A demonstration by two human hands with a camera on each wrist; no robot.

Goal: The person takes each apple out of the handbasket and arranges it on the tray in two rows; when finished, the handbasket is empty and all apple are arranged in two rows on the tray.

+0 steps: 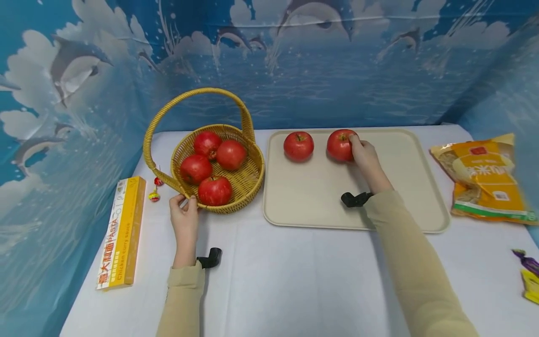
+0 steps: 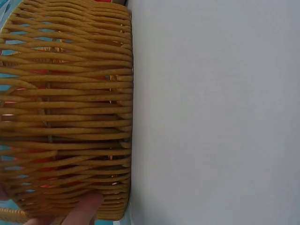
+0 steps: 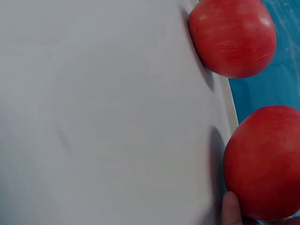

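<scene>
Red and glossy, the round apple (image 1: 340,145) under the right hand (image 1: 365,157) sits on the far part of the flat cream plastic tray (image 1: 400,206), fingers curled around its right side — the right wrist view shows a fingertip (image 3: 231,209) against the skin. Just beside it, apart, rests a second red apple (image 1: 298,145), so two fruits are on the tray. Judging from that, the move from basket to tray looks about a third done: four red apples (image 1: 214,190) are left in the round woven yellow wicker basket (image 1: 252,180) with its tall arched handle. The left hand (image 1: 184,219) pinches the basket's near rim, thumb on the weave, steadying it on the white-clothed surface (image 1: 294,281). Further out — a long yellow pasta box (image 1: 122,232) at the left edge, an orange-yellow snack bag (image 1: 484,180) to the right of the tray.
</scene>
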